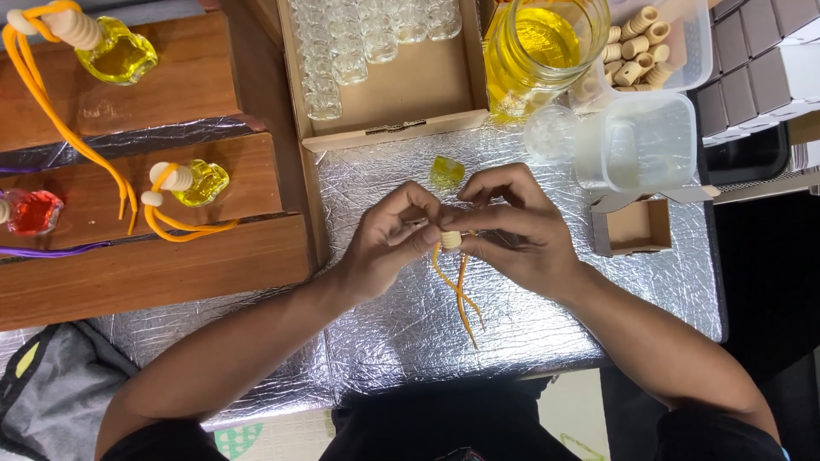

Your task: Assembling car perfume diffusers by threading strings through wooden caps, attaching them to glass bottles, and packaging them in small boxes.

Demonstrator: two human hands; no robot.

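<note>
Both hands meet over the silver foil surface (401, 316). My left hand (389, 239) and my right hand (517, 226) pinch a small ribbed wooden cap (451, 240) between their fingertips. An orange cord (461, 294) runs through the cap and hangs down toward me. Just beyond my fingers a small glass bottle of yellow liquid (446, 172) stands on the foil, not touched by either hand.
Wooden steps at the left carry finished bottles: two yellow ones (120, 53) (201, 182) with orange cords and a red one (32, 212). Behind are a cardboard box of empty glass bottles (350, 51), a jar of yellow liquid (538, 47), a tub of wooden caps (636, 43), a clear plastic container (641, 141) and a small open carton (636, 226).
</note>
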